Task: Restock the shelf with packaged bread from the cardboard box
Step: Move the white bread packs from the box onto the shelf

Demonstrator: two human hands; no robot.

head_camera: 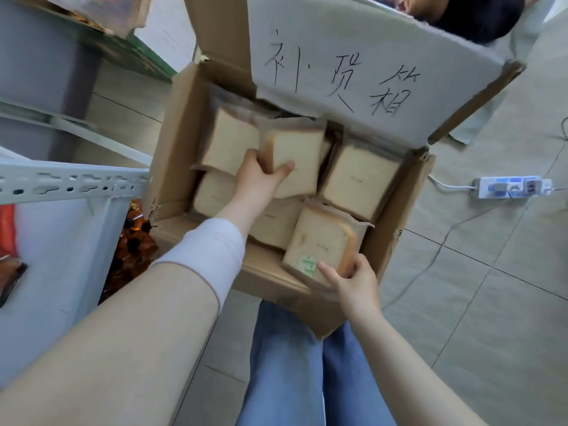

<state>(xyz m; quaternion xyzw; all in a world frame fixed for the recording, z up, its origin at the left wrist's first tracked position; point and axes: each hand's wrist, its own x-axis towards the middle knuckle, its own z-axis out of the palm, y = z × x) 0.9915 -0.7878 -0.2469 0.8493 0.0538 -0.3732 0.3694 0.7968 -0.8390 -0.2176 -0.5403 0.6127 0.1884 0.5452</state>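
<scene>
Nearest, at 5 o'clock in the cardboard box [172,133], the right hand [356,281] holds a tilted bread packet [319,241]: the thumb lies on its face beside a green label, and the fingers are curled round the crust edge. Farther in, at the centre of the box, the left hand [261,176] grips a second bread packet [295,158], thumb on the front and fingers behind it. Other packets [359,182] lie around at 3, 9 and 11 o'clock. The metal shelf rail [73,179] stands at 9 o'clock outside the box, and a power strip [510,187] lies at 3 o'clock.
</scene>
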